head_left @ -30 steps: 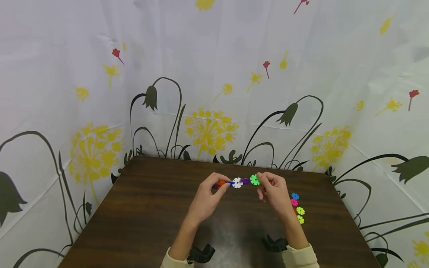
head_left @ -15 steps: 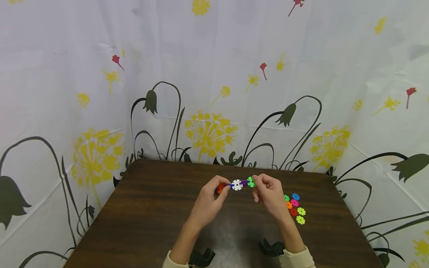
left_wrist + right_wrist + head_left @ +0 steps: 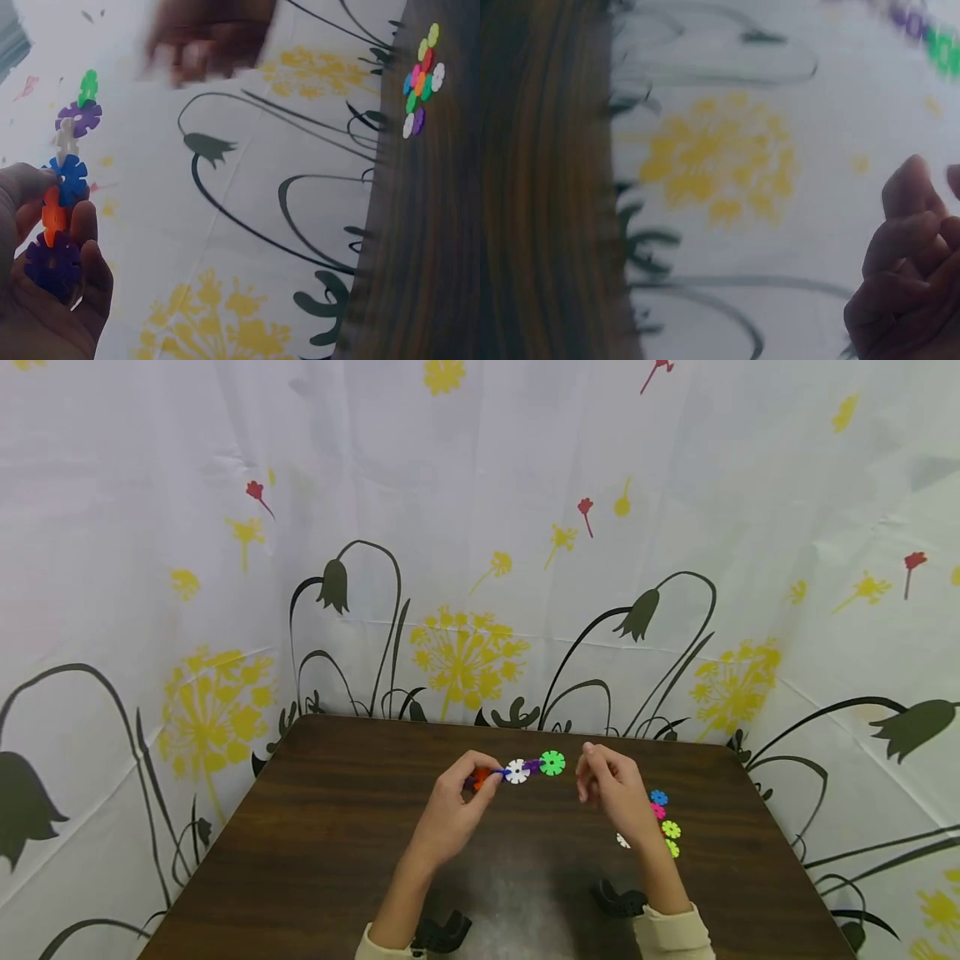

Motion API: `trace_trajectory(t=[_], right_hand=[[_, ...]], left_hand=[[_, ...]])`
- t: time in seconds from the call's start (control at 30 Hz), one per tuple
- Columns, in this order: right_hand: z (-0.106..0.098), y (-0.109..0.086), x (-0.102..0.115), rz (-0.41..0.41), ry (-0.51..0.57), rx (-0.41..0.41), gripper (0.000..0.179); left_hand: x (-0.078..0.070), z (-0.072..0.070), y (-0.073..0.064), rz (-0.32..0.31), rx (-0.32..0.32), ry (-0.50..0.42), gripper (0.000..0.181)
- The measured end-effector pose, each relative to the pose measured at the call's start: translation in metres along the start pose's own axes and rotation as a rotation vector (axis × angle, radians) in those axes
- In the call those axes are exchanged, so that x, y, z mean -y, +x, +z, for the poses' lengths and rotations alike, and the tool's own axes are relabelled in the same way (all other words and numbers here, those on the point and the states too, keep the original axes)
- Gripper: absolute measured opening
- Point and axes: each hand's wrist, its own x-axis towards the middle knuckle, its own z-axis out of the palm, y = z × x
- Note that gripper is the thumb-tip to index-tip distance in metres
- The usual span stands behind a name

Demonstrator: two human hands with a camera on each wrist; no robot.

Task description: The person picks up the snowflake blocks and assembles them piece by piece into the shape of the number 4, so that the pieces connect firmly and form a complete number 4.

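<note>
My left hand [image 3: 452, 810] pinches a chain of flower-shaped interlocking plastic discs [image 3: 517, 771], held above the table. In the left wrist view, thumb and fingers are at its blue disc [image 3: 71, 180]. Below that come an orange disc [image 3: 54, 215] and a dark purple disc [image 3: 52, 266] against the palm. A white disc [image 3: 66, 139], a purple disc [image 3: 81, 116] and an end green disc [image 3: 88, 86] stick out beyond the fingers. Apart from the green end, my right hand [image 3: 618, 787] hovers to its right, fingers loosely bent, holding nothing. In the right wrist view the chain is blurred.
Several loose discs [image 3: 671, 829] lie on the dark wooden table [image 3: 322, 827] at the right, partly hidden by the right forearm. In the left wrist view they form a small group [image 3: 420, 82] of mixed colours. A flower-printed white curtain [image 3: 465, 485] hangs behind the table.
My right hand has let go of the green disc and moved right, away from it. The left hand has shifted slightly left with the chain.
</note>
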Motion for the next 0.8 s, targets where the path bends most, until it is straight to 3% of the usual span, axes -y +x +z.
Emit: trace_trajectory(t=[0.07,0.2,0.33,0.5,0.6,0.8], right_hand=[[-0.009,0.004,-0.018,0.031,-0.101,-0.017,0.044],[-0.03,0.008,-0.057,0.188,-0.431,-0.031,0.033],[-0.048,0.005,-0.086,0.381,-0.694,0.058,0.033],[-0.058,-0.002,-0.105,0.538,-0.782,0.143,0.043],[-0.055,-0.005,-0.112,0.562,-0.807,0.128,0.049],[-0.045,-0.004,-0.12,0.577,-0.819,0.099,0.041]], left_hand=[[0.0,-0.006,-0.003,-0.019,-0.021,-0.008,0.007],[-0.003,-0.017,-0.011,-0.051,-0.04,-0.007,0.007],[-0.004,-0.021,-0.018,-0.07,-0.032,-0.003,0.007],[-0.004,-0.025,-0.025,-0.091,-0.017,-0.007,0.008],[-0.002,-0.029,-0.027,-0.087,-0.016,0.004,0.007],[0.0,-0.04,-0.031,-0.11,-0.023,0.04,0.007]])
